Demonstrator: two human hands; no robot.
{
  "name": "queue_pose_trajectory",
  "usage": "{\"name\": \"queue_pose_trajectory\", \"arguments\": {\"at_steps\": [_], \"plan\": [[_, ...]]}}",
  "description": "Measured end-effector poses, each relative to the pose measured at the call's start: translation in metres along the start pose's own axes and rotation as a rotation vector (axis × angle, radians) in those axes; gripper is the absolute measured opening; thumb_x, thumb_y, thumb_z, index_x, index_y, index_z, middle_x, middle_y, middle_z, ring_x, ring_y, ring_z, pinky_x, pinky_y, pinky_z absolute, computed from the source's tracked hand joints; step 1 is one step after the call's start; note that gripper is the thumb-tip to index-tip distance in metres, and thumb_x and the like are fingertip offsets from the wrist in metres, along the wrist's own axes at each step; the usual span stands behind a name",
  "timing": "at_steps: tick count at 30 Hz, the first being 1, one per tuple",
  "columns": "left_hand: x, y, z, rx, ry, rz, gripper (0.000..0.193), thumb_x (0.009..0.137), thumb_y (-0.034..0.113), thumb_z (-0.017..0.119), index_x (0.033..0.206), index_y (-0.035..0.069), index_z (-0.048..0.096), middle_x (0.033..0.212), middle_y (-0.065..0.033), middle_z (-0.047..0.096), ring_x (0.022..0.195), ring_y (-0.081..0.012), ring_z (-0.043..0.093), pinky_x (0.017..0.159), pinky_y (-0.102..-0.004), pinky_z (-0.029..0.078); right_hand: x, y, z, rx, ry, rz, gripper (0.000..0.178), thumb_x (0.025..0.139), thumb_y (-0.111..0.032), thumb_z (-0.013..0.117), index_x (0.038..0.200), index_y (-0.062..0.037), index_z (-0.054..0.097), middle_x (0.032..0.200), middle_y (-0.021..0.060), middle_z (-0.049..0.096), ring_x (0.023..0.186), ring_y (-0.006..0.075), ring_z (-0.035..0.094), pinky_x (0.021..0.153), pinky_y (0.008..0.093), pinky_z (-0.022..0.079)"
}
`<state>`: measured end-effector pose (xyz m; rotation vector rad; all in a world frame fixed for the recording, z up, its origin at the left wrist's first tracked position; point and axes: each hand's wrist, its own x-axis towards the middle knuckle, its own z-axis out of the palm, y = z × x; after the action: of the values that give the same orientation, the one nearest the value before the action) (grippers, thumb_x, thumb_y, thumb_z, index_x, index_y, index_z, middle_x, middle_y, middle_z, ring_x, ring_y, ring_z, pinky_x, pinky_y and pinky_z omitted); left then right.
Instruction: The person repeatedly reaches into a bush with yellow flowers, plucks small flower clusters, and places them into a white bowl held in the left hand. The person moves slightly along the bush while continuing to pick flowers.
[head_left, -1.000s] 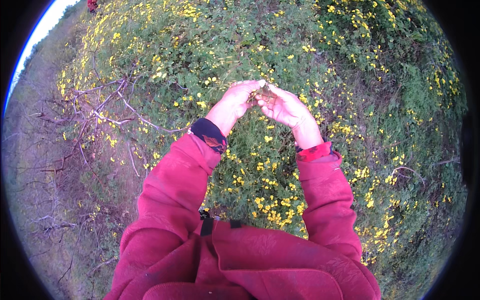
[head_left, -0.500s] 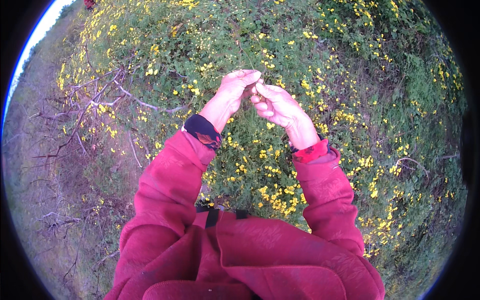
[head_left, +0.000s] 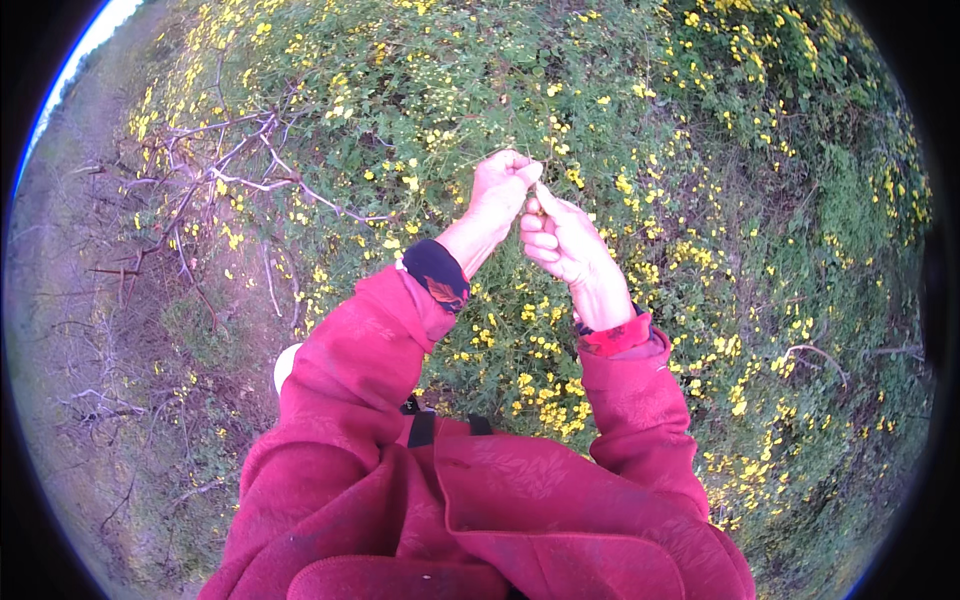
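Note:
My left hand (head_left: 500,190) is closed in a pinch, thumb against forefinger, above the flowering plants. Thin green stems run up to its fingertips, and it appears to grip one of them. Just right of it and slightly nearer, my right hand (head_left: 568,245) is also closed, with thumb and forefinger pinched and the other fingers curled. What its fingertips hold is too small to tell. The two hands' fingertips almost meet. Around them grow yellow flowers (head_left: 545,400) on green, leafy, thin-stemmed plants.
A bare, forked branch (head_left: 270,185) reaches in from the left toward my left wrist. Dry twigs (head_left: 105,405) lie lower left. A white rounded object (head_left: 286,368) shows partly behind my left sleeve. Denser green bushes (head_left: 850,220) stand at the right.
Both hands have shifted slightly right and nearer; the right fingertips now sit lower than the left ones. The white object has come into view beside my left sleeve.

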<state>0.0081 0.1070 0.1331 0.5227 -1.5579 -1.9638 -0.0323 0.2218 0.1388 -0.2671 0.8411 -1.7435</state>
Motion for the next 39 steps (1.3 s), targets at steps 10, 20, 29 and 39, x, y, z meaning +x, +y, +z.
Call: {"name": "queue_pose_trajectory", "arguments": {"at_steps": [10, 20, 29, 39], "plan": [[0.014, -0.015, -0.015, 0.675, 0.089, 0.187, 0.011, 0.078, 0.012, 0.060, 0.080, 0.003, 0.055, 0.068, -0.0068, 0.059, 0.064, -0.0150, 0.056, 0.062, -0.0293, 0.045, -0.019, 0.002, -0.008, 0.064, -0.048, 0.030, 0.025, 0.091, -0.025, 0.047, 0.088, -0.0011, 0.053, 0.068, 0.0048, 0.051, 0.044, 0.0043, 0.033, 0.033, 0.0165, 0.025], [0.016, -0.020, -0.024, 1.120, -0.009, 0.379, 0.007, 0.076, 0.008, 0.052, 0.081, 0.005, 0.048, 0.076, -0.0183, 0.058, 0.074, -0.0381, 0.057, 0.061, -0.0455, 0.044, 0.040, -0.050, -0.007, -0.274, 0.141, 0.137, 0.064, 0.087, -0.056, 0.038, 0.081, 0.0049, 0.055, 0.064, 0.0072, 0.053, 0.043, 0.0070, 0.044, 0.030, 0.0158, 0.026], [0.023, -0.025, -0.033, 1.235, -0.019, 0.603, 0.012, 0.074, 0.004, 0.050, 0.085, 0.007, 0.053, 0.082, -0.0165, 0.059, 0.074, -0.0358, 0.058, 0.062, -0.0442, 0.046, 0.048, -0.051, -0.010, -0.240, -0.009, 0.226, 0.027, 0.091, -0.028, 0.045, 0.083, -0.0024, 0.050, 0.065, 0.0029, 0.046, 0.041, 0.0049, 0.030, 0.032, 0.0176, 0.023], [0.048, -0.005, -0.036, -0.099, -0.095, -0.253, 0.033, 0.082, 0.036, 0.061, 0.093, 0.004, 0.063, 0.079, -0.0010, 0.060, 0.056, -0.0059, 0.049, 0.049, -0.0195, 0.040, 0.034, -0.030, -0.028, -0.097, -0.018, 0.024, 0.026, 0.090, -0.027, 0.048, 0.086, -0.0018, 0.051, 0.067, 0.0021, 0.047, 0.043, 0.0050, 0.031, 0.034, 0.0174, 0.024]]}}
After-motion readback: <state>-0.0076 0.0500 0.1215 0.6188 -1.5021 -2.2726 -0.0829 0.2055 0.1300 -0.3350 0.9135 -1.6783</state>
